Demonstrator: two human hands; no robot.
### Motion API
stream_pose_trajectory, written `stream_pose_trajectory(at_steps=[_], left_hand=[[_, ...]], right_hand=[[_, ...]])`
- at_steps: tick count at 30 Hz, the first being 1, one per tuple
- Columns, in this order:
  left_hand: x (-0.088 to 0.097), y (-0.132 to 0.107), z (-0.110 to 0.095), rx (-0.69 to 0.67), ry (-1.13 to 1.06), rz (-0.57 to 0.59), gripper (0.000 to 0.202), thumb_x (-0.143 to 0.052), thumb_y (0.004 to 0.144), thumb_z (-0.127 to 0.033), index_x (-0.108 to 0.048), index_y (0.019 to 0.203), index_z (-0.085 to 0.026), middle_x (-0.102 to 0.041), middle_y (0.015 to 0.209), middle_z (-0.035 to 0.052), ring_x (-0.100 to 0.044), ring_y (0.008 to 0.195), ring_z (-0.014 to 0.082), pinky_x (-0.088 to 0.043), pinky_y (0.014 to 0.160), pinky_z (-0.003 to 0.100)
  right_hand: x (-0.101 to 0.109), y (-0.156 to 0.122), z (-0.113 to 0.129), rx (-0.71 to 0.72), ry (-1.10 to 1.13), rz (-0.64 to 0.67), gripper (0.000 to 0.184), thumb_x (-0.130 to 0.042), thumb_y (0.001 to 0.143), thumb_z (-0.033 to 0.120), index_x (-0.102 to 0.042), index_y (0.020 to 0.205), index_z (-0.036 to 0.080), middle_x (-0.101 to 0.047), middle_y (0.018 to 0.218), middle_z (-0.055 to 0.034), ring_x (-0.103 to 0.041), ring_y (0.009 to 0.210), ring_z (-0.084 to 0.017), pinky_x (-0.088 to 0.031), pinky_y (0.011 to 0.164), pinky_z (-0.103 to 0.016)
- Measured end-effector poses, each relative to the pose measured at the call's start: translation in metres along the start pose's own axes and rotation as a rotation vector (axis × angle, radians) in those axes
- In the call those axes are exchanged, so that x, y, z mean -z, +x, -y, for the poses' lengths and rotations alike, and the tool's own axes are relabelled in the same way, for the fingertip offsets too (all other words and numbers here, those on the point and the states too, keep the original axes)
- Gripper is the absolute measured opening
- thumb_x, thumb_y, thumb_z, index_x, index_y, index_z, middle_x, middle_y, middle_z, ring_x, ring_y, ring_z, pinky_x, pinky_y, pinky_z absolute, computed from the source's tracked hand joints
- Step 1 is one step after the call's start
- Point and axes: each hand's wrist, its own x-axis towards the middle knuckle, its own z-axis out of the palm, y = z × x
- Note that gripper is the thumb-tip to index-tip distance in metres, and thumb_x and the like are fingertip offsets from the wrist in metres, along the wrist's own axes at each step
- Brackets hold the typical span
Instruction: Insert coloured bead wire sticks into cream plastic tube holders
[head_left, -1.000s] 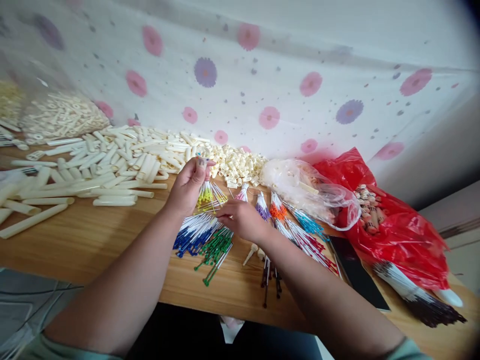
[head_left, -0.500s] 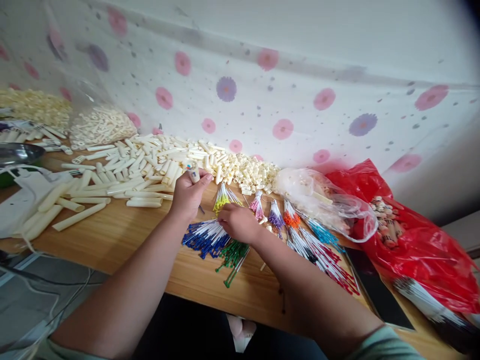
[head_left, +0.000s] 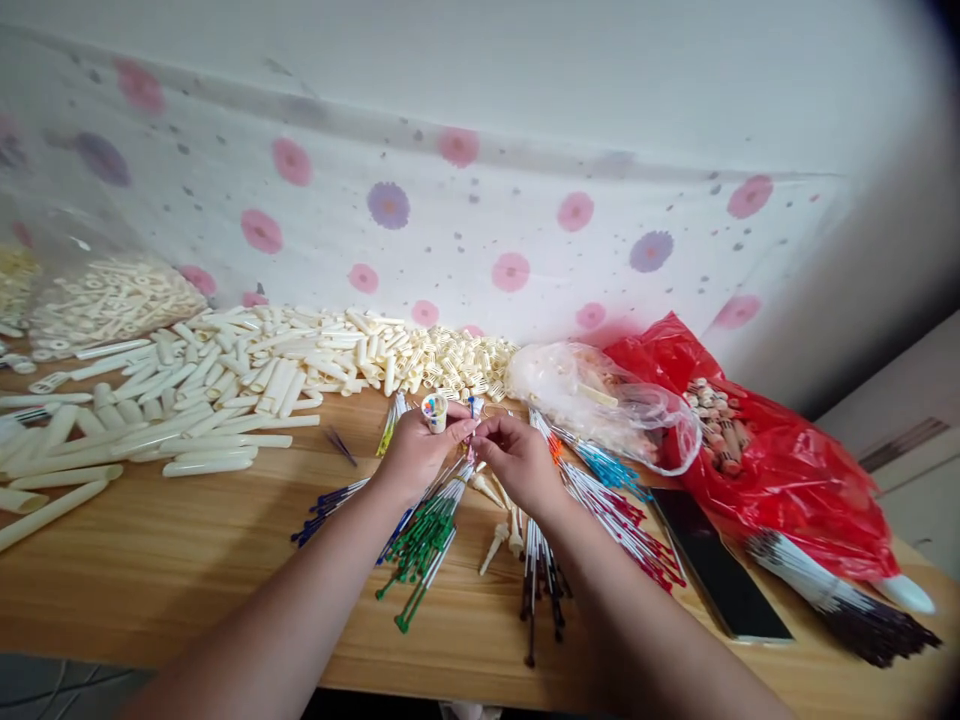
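My left hand (head_left: 416, 450) is closed around a short cream pen barrel (head_left: 434, 412), its open end facing up with small coloured tips inside. Close beside it, the fingers of my right hand (head_left: 521, 462) pinch a thin refill with a blue tip (head_left: 473, 404), near the left thumb; most of its length is hidden. Under my hands lie bundles of white refills with green ends (head_left: 420, 540), dark blue ends (head_left: 322, 510) and black ends (head_left: 541, 580). Several cream pointed pen tips (head_left: 495, 545) lie between the bundles.
Cream tubes (head_left: 210, 440) and short ribbed pieces (head_left: 457, 365) are heaped along the back. To the right are red-ended refills (head_left: 637, 540), a clear bag (head_left: 577, 385), a red bag (head_left: 810, 480), a black phone-like slab (head_left: 720, 570) and a dark-ended bundle (head_left: 855, 610).
The view has turned right. My right hand has risen from the refill bundles to my left hand, with a blue-tipped refill at its fingers. The barrel's open end now faces me more.
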Motion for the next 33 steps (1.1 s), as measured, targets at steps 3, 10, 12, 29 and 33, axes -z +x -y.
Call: stream_pose_trajectory(at_steps=[3,10,12,29,33], left_hand=[[0.000,-0.003,0.007,0.004,-0.026,0.050,0.013,-0.066,0.074,-0.029,-0.066,0.077,-0.016,-0.068,0.076,0.0018,-0.062,0.076,0.0167,-0.047,0.075,0.030],[0.001,-0.013,0.013,0.119,-0.057,0.181,0.015,-0.064,0.077,-0.032,-0.062,0.078,-0.017,-0.066,0.076,-0.0003,-0.060,0.070,0.0140,-0.047,0.067,0.025],[0.001,-0.014,0.014,0.106,0.026,0.214,0.015,-0.062,0.078,-0.033,-0.063,0.079,-0.017,-0.065,0.076,-0.0003,-0.059,0.071,0.0142,-0.046,0.067,0.025],[0.002,-0.012,0.013,-0.225,0.329,0.174,0.011,-0.062,0.079,-0.025,-0.069,0.076,-0.017,-0.067,0.073,0.0040,-0.061,0.068,0.0155,-0.046,0.063,0.027],[0.000,-0.012,0.011,-0.210,0.337,0.156,0.008,-0.063,0.078,-0.023,-0.068,0.075,-0.017,-0.067,0.072,0.0035,-0.062,0.067,0.0153,-0.047,0.063,0.027]], right_hand=[[0.007,-0.007,-0.008,0.004,-0.079,0.046,0.012,-0.059,0.075,0.026,-0.058,0.069,0.016,-0.057,0.063,0.0011,-0.050,0.056,-0.010,-0.040,0.055,-0.023],[0.019,-0.011,-0.006,0.124,-0.006,-0.112,0.016,-0.059,0.080,0.028,-0.065,0.091,0.017,-0.067,0.086,-0.0063,-0.060,0.076,-0.015,-0.048,0.070,-0.029],[0.020,-0.011,-0.004,0.140,-0.009,-0.111,0.015,-0.060,0.080,0.027,-0.065,0.090,0.017,-0.067,0.086,-0.0062,-0.061,0.076,-0.015,-0.049,0.069,-0.029],[0.045,-0.054,0.066,0.720,-0.177,-0.520,0.012,-0.058,0.082,0.011,-0.058,0.088,0.020,-0.065,0.075,-0.0014,-0.065,0.073,-0.017,-0.053,0.063,-0.034],[0.037,-0.047,0.049,0.583,-0.175,-0.522,0.011,-0.061,0.080,0.011,-0.059,0.087,0.020,-0.066,0.078,-0.0014,-0.064,0.072,-0.015,-0.053,0.064,-0.031]])
